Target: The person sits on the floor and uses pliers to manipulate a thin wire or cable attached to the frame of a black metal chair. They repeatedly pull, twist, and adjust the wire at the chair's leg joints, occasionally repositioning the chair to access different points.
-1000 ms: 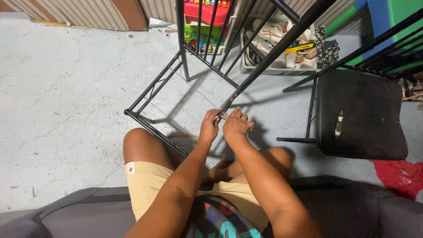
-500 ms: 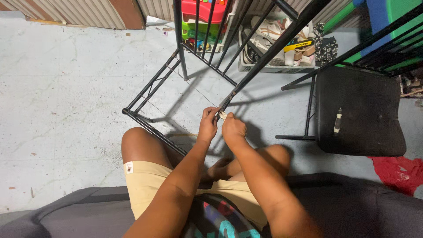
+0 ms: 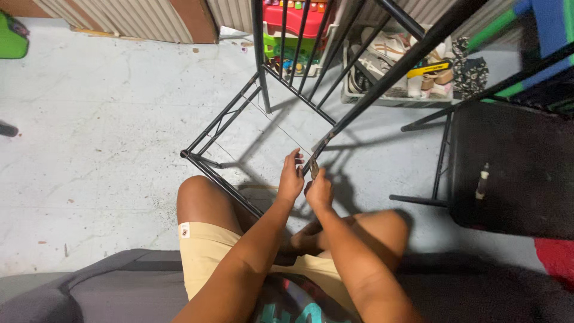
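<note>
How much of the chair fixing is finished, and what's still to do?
Done: one thin cord already crosses the open seat of the black metal chair frame. In hand: the left hand and right hand pinch a small brownish piece against the frame's front bar. Left: nearly all the seat opening is bare, with grey concrete floor showing through.

Pale concrete floor [image 3: 89, 119], corrugated wall [image 3: 119, 15] behind.
</note>
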